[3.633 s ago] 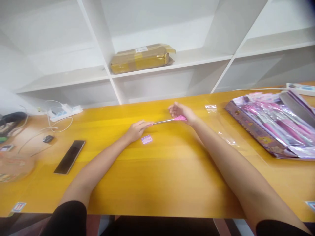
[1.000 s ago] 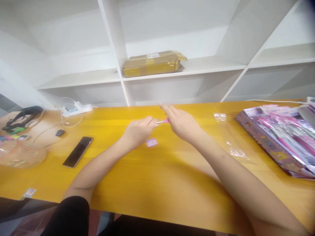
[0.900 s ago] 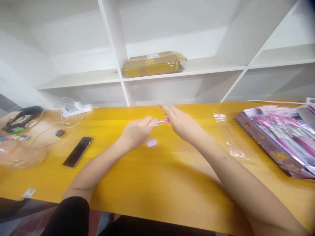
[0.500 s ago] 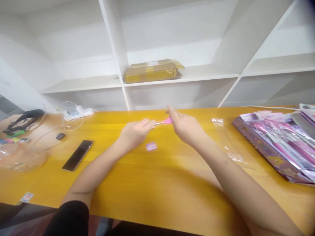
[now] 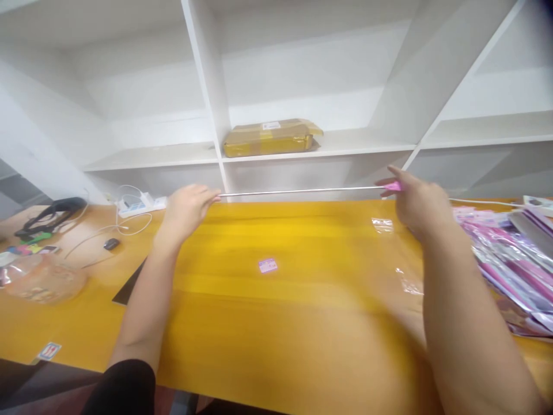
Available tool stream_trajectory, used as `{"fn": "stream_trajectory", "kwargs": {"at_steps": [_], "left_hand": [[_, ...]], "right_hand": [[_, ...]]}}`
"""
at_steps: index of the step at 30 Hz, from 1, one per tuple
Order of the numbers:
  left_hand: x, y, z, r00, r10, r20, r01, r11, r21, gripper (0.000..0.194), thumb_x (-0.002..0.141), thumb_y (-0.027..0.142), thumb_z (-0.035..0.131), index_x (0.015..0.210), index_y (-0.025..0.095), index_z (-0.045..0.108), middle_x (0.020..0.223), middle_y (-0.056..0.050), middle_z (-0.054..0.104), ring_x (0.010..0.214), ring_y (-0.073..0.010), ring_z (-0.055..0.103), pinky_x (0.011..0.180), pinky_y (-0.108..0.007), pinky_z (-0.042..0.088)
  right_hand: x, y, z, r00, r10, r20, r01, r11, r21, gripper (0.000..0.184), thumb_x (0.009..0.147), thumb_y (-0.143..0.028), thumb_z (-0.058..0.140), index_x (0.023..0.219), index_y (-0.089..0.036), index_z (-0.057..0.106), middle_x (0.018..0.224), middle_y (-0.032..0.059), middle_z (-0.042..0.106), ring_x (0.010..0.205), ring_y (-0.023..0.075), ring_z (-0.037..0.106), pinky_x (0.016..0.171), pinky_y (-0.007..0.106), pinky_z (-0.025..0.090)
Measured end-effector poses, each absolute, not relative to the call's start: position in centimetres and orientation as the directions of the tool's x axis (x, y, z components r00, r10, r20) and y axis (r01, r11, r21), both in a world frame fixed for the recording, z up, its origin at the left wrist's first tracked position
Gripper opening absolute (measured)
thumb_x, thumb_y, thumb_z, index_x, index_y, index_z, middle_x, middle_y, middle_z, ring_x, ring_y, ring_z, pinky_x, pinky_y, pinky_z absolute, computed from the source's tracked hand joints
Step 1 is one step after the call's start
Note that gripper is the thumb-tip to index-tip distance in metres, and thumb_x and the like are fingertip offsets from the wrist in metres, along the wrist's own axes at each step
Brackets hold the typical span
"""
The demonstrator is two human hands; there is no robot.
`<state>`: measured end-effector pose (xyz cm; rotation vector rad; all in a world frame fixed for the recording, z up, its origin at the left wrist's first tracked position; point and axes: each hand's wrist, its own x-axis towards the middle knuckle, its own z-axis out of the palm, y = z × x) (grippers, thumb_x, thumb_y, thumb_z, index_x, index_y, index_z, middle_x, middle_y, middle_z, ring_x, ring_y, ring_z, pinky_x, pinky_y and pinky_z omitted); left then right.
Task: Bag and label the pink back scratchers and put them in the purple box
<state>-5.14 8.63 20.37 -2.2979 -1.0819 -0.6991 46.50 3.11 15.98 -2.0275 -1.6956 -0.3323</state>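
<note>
A thin silver telescopic rod stretches level between my two hands, above the far edge of the table. My left hand pinches its left end, and my fingers hide that tip. At the other end, my right hand is closed around the rod's pink end piece, with the index finger pointing outward. Most of the pink piece is hidden in the hand, so its shape cannot be made out. Below the rod, a small purple printed card lies on the yellow wooden table.
To the right sits a box of pink plastic-wrapped items. Clear wrappers lie nearby. At left are a phone partly behind my forearm, a power strip, cables and an orange-tinted container. A taped parcel rests on the shelf.
My hands have moved far apart, left hand to the left and right hand to the right. The rod between them has drawn out from a short piece to a long one.
</note>
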Motion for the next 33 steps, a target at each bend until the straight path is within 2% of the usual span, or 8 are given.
{"fn": "stream_trajectory", "kwargs": {"at_steps": [3,8,11,16,19,23,29,33], "left_hand": [[-7.8,10.4,21.1,0.553,0.518,0.653,0.786,-0.584,-0.202,0.042,0.112,0.048,0.046,0.114,0.026,0.081,0.092,-0.009,0.078,0.088,-0.0254,0.068,0.077,-0.035,0.048],[-8.6,11.6,20.7,0.57,0.501,0.652,0.759,-0.624,-0.185,0.047,0.112,0.053,0.044,0.116,0.024,0.081,0.096,-0.01,0.079,0.09,-0.0249,0.068,0.081,-0.036,0.049],[-8.1,11.8,20.5,0.565,0.499,0.657,0.77,-0.605,-0.203,0.051,0.112,0.057,0.041,0.115,0.024,0.08,0.095,-0.01,0.078,0.09,-0.0256,0.068,0.08,-0.036,0.048],[-8.3,11.4,21.0,0.536,0.534,0.654,0.806,-0.553,-0.21,0.056,0.109,0.066,0.039,0.101,0.024,0.074,0.094,-0.009,0.077,0.091,-0.0258,0.067,0.078,-0.035,0.046],[-9.0,11.3,21.4,0.522,0.552,0.651,0.819,-0.538,-0.201,0.057,0.107,0.069,0.039,0.095,0.024,0.071,0.09,-0.008,0.075,0.088,-0.0254,0.066,0.073,-0.034,0.044],[-10.0,11.2,21.8,0.493,0.542,0.681,0.835,-0.514,-0.195,0.06,0.107,0.072,0.037,0.09,0.026,0.072,0.084,-0.008,0.072,0.082,-0.0257,0.063,0.068,-0.035,0.04],[-10.2,11.0,22.0,0.518,0.521,0.678,0.807,-0.561,-0.185,0.055,0.109,0.066,0.037,0.109,0.028,0.078,0.085,-0.007,0.069,0.085,-0.0261,0.061,0.073,-0.035,0.042],[-9.9,10.9,22.1,0.506,0.512,0.694,0.803,-0.573,-0.163,0.047,0.111,0.057,0.041,0.115,0.028,0.077,0.09,-0.008,0.068,0.089,-0.027,0.059,0.077,-0.037,0.045]], "right_hand": [[50.0,1.9,15.9,0.292,0.856,0.426,0.945,-0.191,-0.265,0.079,0.091,-0.006,0.049,0.169,-0.022,0.045,0.122,0.0113,0.081,0.116,0.0223,0.072,0.092,0.032,0.048],[51.6,0.7,16.1,0.381,0.779,0.499,0.915,-0.242,-0.322,0.079,0.091,-0.003,0.048,0.168,-0.023,0.048,0.124,0.011,0.081,0.121,0.0209,0.071,0.097,0.034,0.047],[51.5,0.6,16.5,0.415,0.787,0.457,0.899,-0.278,-0.339,0.076,0.093,-0.004,0.049,0.167,-0.019,0.049,0.115,0.014,0.082,0.121,0.0224,0.071,0.1,0.036,0.047],[51.4,0.4,17.1,0.476,0.796,0.374,0.853,-0.314,-0.416,0.074,0.092,-0.003,0.047,0.165,-0.017,0.052,0.1,0.0135,0.082,0.129,0.0196,0.068,0.099,0.033,0.048],[51.4,-0.1,17.4,0.503,0.797,0.334,0.821,-0.319,-0.473,0.076,0.089,-0.003,0.047,0.162,-0.021,0.054,0.098,0.0141,0.081,0.124,0.0209,0.07,0.092,0.035,0.048],[51.3,-0.7,17.7,0.506,0.788,0.35,0.817,-0.307,-0.489,0.067,0.09,-0.006,0.051,0.153,-0.025,0.063,0.102,0.0165,0.08,0.114,0.0244,0.073,0.09,0.04,0.049],[50.6,-0.5,17.9,0.512,0.8,0.312,0.802,-0.315,-0.508,0.055,0.095,-0.008,0.049,0.144,-0.026,0.065,0.111,0.0146,0.081,0.108,0.0199,0.076,0.091,0.035,0.052],[50.6,-0.3,17.7,0.519,0.809,0.275,0.78,-0.317,-0.539,0.052,0.096,-0.008,0.049,0.142,-0.027,0.063,0.119,0.0118,0.081,0.102,0.018,0.078,0.087,0.031,0.053]]}}
